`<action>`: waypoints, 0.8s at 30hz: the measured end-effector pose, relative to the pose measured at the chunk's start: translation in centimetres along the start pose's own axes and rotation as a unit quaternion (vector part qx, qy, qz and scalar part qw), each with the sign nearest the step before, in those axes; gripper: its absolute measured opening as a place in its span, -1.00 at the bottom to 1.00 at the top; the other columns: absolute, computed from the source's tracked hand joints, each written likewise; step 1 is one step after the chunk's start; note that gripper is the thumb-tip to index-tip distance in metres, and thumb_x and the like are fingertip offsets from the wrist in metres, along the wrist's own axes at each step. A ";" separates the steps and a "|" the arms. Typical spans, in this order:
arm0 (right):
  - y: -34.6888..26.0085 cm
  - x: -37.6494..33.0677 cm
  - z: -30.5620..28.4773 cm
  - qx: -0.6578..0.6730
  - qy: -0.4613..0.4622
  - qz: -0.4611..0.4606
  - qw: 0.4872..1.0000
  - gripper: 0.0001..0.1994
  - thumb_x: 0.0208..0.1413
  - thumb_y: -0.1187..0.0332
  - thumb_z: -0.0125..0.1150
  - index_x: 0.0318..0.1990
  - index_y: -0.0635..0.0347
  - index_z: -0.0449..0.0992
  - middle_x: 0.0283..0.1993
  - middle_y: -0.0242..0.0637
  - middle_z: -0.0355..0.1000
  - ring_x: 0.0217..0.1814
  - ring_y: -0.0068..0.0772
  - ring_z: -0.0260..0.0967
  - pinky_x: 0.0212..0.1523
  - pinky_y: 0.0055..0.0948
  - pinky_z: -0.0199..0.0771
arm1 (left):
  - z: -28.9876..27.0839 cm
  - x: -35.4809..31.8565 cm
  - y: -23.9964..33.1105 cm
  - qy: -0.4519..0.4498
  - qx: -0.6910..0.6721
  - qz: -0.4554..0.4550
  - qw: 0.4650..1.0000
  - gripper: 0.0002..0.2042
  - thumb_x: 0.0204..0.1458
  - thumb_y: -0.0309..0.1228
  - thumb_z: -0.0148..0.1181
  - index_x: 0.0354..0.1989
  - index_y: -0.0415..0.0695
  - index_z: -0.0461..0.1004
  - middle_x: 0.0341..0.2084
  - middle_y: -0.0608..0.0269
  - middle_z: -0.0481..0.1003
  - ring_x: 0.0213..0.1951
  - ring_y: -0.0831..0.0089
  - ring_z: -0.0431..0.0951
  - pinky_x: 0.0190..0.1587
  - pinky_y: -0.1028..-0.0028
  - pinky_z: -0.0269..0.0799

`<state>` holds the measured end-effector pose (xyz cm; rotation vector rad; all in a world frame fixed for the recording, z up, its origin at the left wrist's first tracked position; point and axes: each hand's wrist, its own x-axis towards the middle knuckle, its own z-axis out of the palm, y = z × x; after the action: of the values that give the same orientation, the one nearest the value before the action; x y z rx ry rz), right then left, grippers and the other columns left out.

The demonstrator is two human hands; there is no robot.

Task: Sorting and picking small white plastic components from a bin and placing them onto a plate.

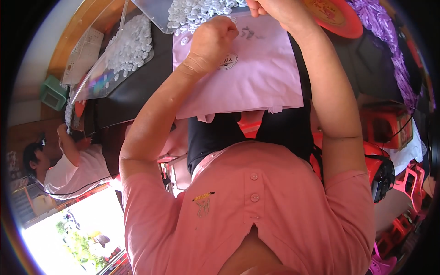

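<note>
Pink cloth [261,82] is looking pale and thin, with soft folds, a round white patch [228,61] and some small grey marks near its far end. From far off, I am seeing it lying on the black surface [133,98], and its near edge is reaching over the dark trousers [286,133]. The left hand [214,37] is hovering over or touching its far left part, fingers curling together; I cannot tell if they are pinching something. The right hand [274,8] is bending over its far end, partly out of my view, so I cannot tell its grip. White beads [195,13] are sitting just past the left hand.
</note>
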<state>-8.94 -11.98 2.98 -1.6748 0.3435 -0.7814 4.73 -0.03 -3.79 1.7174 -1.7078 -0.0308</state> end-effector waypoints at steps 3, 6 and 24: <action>-0.5 -0.3 0.2 -0.050 -0.027 0.009 0.998 -0.86 0.04 0.48 0.20 -0.53 0.27 0.45 -0.70 -0.41 0.30 -0.71 -0.61 0.21 -0.67 -0.57 0.16 | -1.7 0.0 0.3 -0.032 -0.209 -0.143 0.967 -0.85 0.01 -0.39 0.19 -0.35 -0.22 0.52 -0.49 0.31 0.49 -0.54 0.53 0.39 -0.49 0.51 0.30; -0.2 -0.2 0.1 -0.084 -0.064 0.016 0.994 -0.88 0.01 0.51 0.19 -0.53 0.29 0.45 -0.68 -0.39 0.32 -0.69 -0.60 0.22 -0.66 -0.54 0.19 | -2.9 -0.1 1.4 -0.037 -0.326 -0.261 0.908 -0.85 0.02 -0.40 0.18 -0.38 -0.24 0.52 -0.50 0.30 0.48 -0.61 0.63 0.32 -0.61 0.63 0.16; 0.2 -0.8 1.3 -0.043 -0.146 0.035 0.988 -0.97 0.01 0.57 0.15 -0.43 0.28 0.50 -0.55 -0.39 0.41 -0.52 -0.64 0.32 -0.52 -0.62 0.28 | -2.7 -0.4 0.4 -0.075 -0.640 -0.274 0.714 -0.78 0.23 -0.37 -0.09 -0.21 -0.32 0.37 -0.46 0.22 0.40 -0.47 0.50 0.34 -0.58 0.56 0.21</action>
<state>-8.61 -10.53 2.39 -1.8191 0.2314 -0.4656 5.62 1.58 -1.77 0.9847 -0.7089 -1.3247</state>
